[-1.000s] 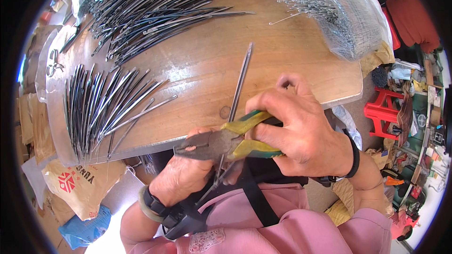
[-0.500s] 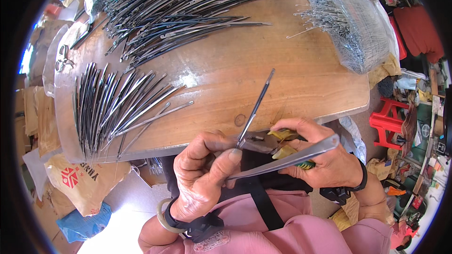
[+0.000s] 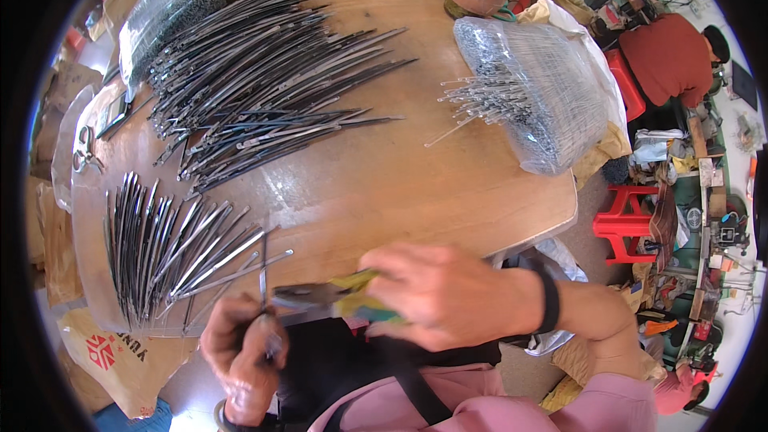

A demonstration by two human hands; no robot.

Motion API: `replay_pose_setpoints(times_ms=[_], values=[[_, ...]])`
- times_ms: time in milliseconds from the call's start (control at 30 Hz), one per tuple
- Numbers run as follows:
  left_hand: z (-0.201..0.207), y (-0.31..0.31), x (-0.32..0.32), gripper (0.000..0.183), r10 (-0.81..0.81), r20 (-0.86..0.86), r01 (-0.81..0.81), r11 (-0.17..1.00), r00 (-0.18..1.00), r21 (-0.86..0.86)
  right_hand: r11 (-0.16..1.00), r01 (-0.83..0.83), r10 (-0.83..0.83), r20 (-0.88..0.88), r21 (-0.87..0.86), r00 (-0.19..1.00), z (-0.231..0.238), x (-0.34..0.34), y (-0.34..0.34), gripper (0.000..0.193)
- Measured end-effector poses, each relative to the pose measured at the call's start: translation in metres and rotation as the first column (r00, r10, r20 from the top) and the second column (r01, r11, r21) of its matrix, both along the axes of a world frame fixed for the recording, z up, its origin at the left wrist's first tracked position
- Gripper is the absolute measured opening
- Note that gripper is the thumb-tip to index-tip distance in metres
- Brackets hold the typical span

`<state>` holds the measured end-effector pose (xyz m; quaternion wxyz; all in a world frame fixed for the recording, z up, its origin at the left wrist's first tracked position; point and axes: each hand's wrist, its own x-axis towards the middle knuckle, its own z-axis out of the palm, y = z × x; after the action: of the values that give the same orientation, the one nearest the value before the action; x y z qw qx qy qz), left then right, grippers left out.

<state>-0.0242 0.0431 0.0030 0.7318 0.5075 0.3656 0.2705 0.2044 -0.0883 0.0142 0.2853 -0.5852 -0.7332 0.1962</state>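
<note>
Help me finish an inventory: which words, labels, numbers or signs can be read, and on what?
Tan sack at lower left: red emblem and dark lettering, which I won't copy out.
Pliers in the right hand: blurred, no marking readable.
Background clutter at right: any print too small.

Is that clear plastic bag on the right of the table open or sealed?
Open, at least on its left side: thin metal wires poke out there past the clear plastic bag.

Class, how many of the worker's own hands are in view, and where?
2. The left hand holds a thin metal strip near the front edge of the table; the right hand, to its right, grips yellow-handled pliers. Neither is hidden.
</note>
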Motion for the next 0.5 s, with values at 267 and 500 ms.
replay_pose_setpoints(times_ms=[267, 500], values=[[-0.001, 0.068, -0.046, 0.031, 0.334, -0.551, 0.453, 0.329, 0.765, 0.828, 0.938, 0.15, -0.32, 0.612, 0.313, 0.723, 0.018, 0.092, 0.028, 0.027], [0.033, 0.093, 0.006, 0.016, 0.181, -0.496, 0.388, 0.424, 0.849, 0.818, 0.865, 0.293, -0.472, 0.462, 0.407, 0.751, 0.051, 0.069, 0.042, 0.019]])
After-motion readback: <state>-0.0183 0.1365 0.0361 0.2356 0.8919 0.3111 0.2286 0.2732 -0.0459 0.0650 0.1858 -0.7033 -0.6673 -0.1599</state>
